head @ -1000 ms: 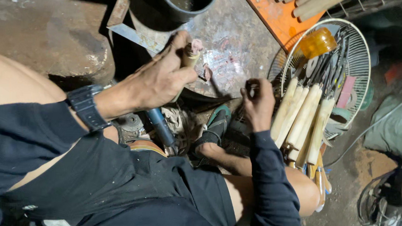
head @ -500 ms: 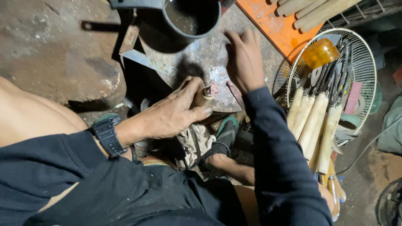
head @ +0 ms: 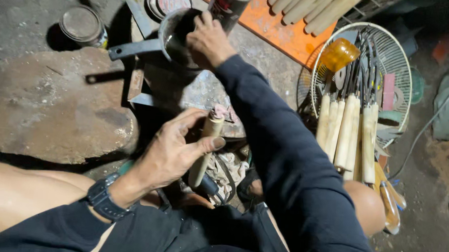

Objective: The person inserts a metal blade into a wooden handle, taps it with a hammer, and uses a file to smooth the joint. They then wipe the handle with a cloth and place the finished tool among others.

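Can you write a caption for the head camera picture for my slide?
Left hand grips a wooden-handled tool while the right hand reaches into a dark metal pan.

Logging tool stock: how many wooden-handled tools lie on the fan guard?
5, possibly more hidden. Their pale handles lie side by side on the wire fan guard: at and, blades pointing up toward the amber handle.

You are wearing a dark navy long-sleeved top, its right sleeve (head: 285, 145) reaching to the wrist and its left sleeve (head: 36, 228) pushed up the forearm. You are wearing a black wristwatch (head: 103, 201) with a ribbed strap, dark shorts (head: 202, 239), knees bare.
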